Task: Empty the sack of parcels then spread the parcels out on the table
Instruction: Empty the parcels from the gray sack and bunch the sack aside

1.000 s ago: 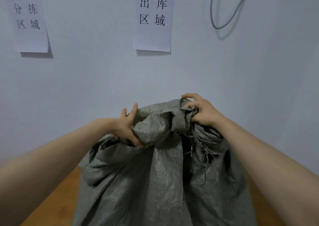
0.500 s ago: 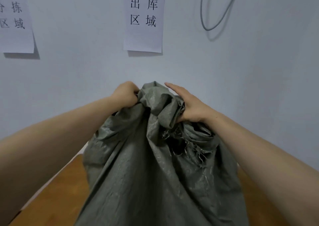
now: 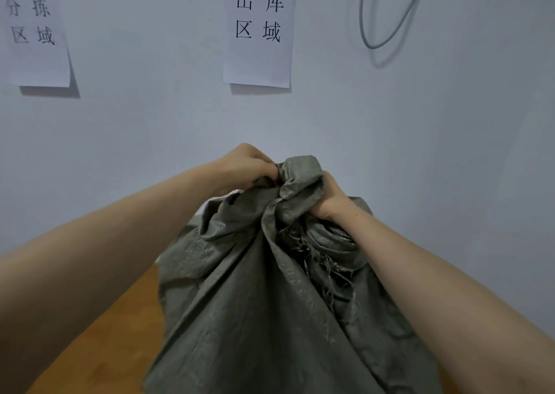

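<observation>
The sack (image 3: 255,303) is coarse woven fabric, grey-green, seemingly of plastic fibre, with a faint speckled sheen along its creases. It is heavily crumpled, and its cut edge is frayed into loose threads (image 3: 318,261). Its bunched top is gripped by the bare left hand (image 3: 243,168) and right hand (image 3: 330,201), whose skin is matt. The table (image 3: 99,348) is orange-brown wood or wood-look board, smooth, with a low satin finish. The wall (image 3: 420,153) is pale blue-grey paint, matt and even. The left paper sheet (image 3: 34,63) and centre paper sheet (image 3: 259,63) are thin, white and matt, printed in black. The cable loop (image 3: 365,33) has a smooth grey sheath, apparently plastic.
</observation>
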The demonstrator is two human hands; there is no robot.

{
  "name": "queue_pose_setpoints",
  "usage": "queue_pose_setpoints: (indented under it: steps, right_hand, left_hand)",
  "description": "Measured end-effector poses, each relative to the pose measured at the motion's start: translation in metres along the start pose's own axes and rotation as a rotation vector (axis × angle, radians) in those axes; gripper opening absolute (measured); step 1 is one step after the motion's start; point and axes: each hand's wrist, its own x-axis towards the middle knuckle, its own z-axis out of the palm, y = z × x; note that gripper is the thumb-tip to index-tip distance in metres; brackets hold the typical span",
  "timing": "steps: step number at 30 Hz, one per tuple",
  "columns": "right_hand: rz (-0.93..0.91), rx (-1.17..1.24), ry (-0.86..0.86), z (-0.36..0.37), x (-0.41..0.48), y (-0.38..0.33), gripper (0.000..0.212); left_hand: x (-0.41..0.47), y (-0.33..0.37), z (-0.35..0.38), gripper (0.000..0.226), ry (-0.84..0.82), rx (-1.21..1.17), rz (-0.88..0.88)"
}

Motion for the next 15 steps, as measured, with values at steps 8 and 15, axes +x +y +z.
queue_pose_setpoints:
  steps: [8, 15]
  right_hand:
    - [0.104, 0.11, 0.005, -0.008, -0.013, 0.016, 0.024]
    - [-0.003, -0.308, 0.011, -0.006, -0.015, 0.025, 0.012]
  left_hand:
    - [-0.029, -0.032, -0.028, 0.102, -0.431, 0.439, -0.467]
    - [-0.026, -0.038, 0.004, 0.093, -0.545, -0.007, -0.336]
